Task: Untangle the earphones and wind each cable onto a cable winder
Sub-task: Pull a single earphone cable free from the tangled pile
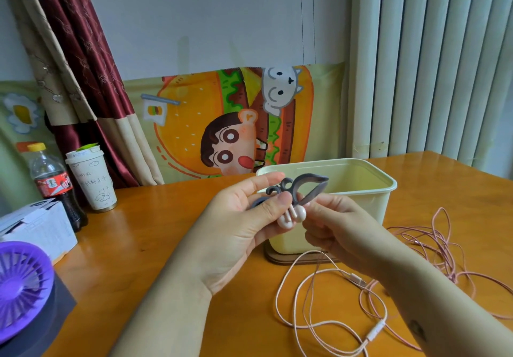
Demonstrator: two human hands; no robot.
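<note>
I hold the grey cable winder (pixel 301 187) up in front of me, above the table (pixel 166 234). My left hand (pixel 247 215) pinches it between the thumb and the fingers, and my palm hides its left part. The two pink earbuds (pixel 291 216) hang just under the winder, touching my left thumb.

My right hand (pixel 336 226) is at 3 o'clock from the earbuds, with curled fingers. Its back faces me, so I cannot tell if it pinches the winder's tip, the cable, or nothing.

The pink cable (pixel 308 320) comes out from under my right hand and lies in loose loops on the table at 6 o'clock. My right forearm covers part of it.

A second pink cable (pixel 435 245) lies in a heap at 3 o'clock, and the frame edge cuts it off. Where the two cables meet I cannot make out.

Behind my hands, at 12 o'clock, stands a cream box (pixel 366 190); its inside is not visible.
</note>
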